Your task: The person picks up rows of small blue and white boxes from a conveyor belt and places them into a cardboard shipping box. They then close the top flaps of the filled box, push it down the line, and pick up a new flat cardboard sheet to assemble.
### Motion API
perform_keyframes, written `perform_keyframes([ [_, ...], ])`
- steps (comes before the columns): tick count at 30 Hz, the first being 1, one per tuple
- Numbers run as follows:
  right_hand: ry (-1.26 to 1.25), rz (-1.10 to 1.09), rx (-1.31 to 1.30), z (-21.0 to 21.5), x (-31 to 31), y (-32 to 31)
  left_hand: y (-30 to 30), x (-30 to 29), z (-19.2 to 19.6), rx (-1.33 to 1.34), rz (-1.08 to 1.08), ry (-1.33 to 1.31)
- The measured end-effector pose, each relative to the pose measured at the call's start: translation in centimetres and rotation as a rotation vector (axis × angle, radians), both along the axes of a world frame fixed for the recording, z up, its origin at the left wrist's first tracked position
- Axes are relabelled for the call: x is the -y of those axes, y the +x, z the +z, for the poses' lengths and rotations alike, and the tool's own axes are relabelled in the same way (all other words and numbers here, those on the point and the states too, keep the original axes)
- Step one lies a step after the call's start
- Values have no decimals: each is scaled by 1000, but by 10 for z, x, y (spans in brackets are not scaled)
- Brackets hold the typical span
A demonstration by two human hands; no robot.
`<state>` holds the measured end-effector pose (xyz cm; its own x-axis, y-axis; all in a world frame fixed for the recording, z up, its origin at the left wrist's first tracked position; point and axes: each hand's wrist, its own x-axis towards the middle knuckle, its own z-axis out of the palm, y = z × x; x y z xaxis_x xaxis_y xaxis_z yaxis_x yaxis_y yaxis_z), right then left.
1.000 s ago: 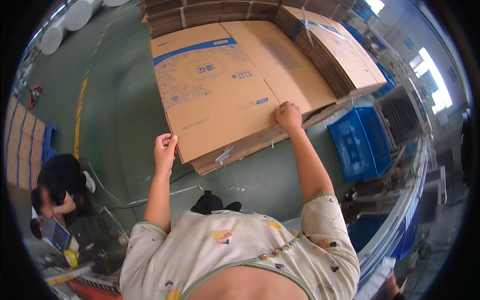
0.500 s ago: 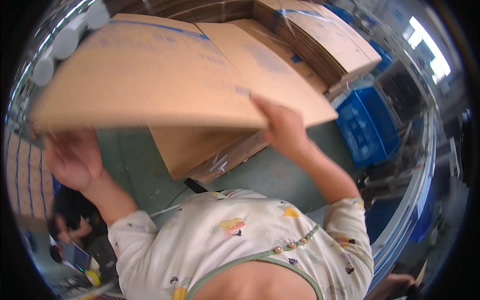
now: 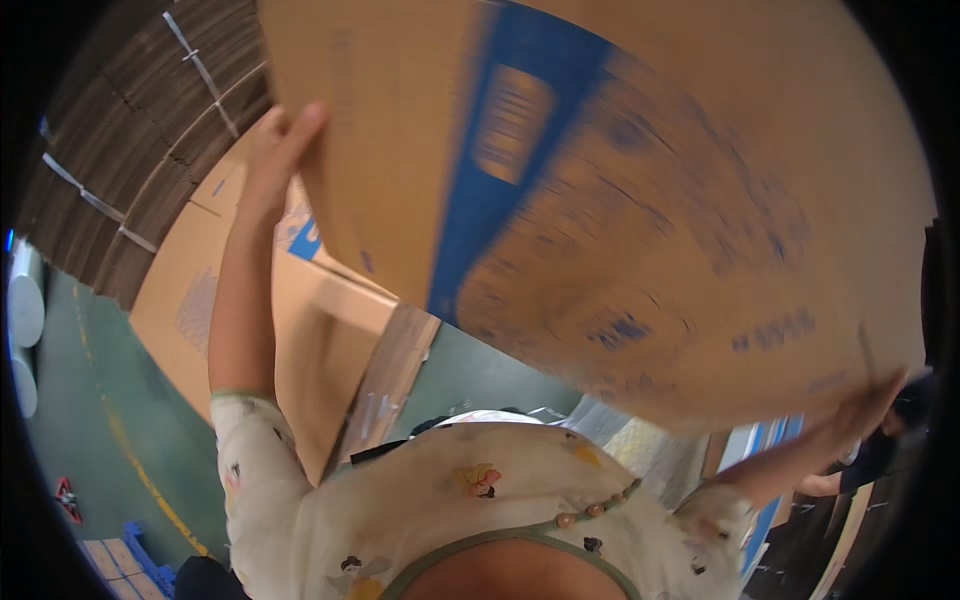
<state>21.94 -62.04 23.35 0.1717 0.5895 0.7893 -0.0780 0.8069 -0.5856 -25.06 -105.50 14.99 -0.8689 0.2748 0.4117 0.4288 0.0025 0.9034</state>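
- Holding a large flattened cardboard box (image 3: 620,200) overhead, the person spans it between both hands; the sheet fills the upper middle and right of the frame, blurred, with a blue band down its brown face.
- The left hand (image 3: 275,150), upper left of the frame, lies against the sheet's left edge with fingers wrapped round it, clamped on the board.
- The right hand (image 3: 865,405), lower right, pinches the sheet's lower right edge; its fingers are closed on the board, though the blur hides how far they reach.
- Judging by its look, the sheet should be light for its size and fairly stiff along the flutes, yet broad enough to flex, sag or catch air when swung.
- Its edges seem the sensible hold: opposite sides, hands well apart, as here. A grip near a fold line would likely let it hinge.
- The surface looks dry and matt, so probably not slippery; corners and edges would crush or crease if knocked.
- More flattened boxes (image 3: 200,300) lie at middle left below the raised arm, in a stack (image 3: 130,160) of corrugated board bound with pale straps running into the upper left.
- A blue crate (image 3: 150,570) shows at the lower left edge; whether anything is in it cannot be told.
- The green floor (image 3: 90,440) carries a yellow line at lower left.
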Motion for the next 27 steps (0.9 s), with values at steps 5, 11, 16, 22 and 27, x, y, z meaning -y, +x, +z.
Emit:
perform_keyframes([
  [5, -242, -283, -247, -106, -9, 151, 31, -200, 30, -36, -610, 268],
  [11, -639, -591, -486, -298, 47, 252, 103, -409, 45, -209, -1033, 180],
  [16, -870, -877, -755, -414, 174, 285, 192, -516, 46, -452, -1350, -39],
  [22, -931, -1090, -1010, -464, 347, 199, 224, -551, 38, -829, -1643, 10],
  [27, -1611, -879, -824, -393, 269, 61, 254, -622, 42, -1180, -1813, 181],
])
